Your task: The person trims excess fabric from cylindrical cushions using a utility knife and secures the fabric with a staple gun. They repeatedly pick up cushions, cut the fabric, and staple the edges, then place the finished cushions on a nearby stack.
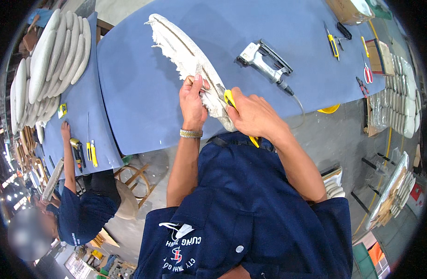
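Note:
A long, curved padded piece (pixel 195 51) covered in off-white fabric lies slantwise from the blue table toward my body. Its left side is ragged with frayed fabric, and a dark seam runs along its length. My left hand (pixel 193 102) pinches the loose fabric edge at the piece's lower half. In my right hand (pixel 257 114) is a yellow utility knife (pixel 229 98), its tip against the piece just right of my left fingers. The knife's rear end sticks out below my right hand. A silver staple gun (pixel 264 60) with an air hose lies on the table to the right.
The blue table (pixel 134 93) also bears a yellow-black awl (pixel 333 45), red-handled scissors (pixel 367 74), pliers (pixel 362 86) and a cardboard box (pixel 350 10). At left, a co-worker (pixel 88 204) sits by another table with stacked padded pieces (pixel 60 51). Wrapped pieces (pixel 401 97) stand at right.

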Motion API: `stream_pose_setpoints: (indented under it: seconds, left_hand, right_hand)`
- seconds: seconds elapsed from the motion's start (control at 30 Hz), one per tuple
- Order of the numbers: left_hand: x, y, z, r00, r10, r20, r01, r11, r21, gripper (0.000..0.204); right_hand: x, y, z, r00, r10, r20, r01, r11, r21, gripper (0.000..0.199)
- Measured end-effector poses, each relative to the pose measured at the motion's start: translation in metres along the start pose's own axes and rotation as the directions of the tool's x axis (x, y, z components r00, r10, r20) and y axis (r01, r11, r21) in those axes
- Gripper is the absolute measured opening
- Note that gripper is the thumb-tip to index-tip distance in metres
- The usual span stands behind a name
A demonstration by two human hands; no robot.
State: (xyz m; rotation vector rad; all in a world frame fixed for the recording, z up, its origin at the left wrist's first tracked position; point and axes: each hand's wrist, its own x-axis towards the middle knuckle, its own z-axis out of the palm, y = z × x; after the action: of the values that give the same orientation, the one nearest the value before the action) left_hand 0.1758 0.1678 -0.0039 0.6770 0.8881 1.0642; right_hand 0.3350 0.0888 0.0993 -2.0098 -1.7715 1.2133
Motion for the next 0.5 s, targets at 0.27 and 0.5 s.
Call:
stream_pose_setpoints:
  seconds: [0.27,0.5]
  left_hand:
    - [0.002,-0.007,0.010,0.999,0.038,-0.018,-0.038,0.999,0.011,0.028]
    - [-0.001,-0.016,0.011,0.993,0.025,-0.113,-0.031,0.998,-0.047,0.028]
  right_hand:
    - [0.015,-0.008,-0.013,0.993,0.059,0.099,-0.047,0.992,-0.118,0.035]
    - [0.012,-0.001,-0.008,0.978,0.037,0.206,-0.010,0.991,-0.131,0.032]
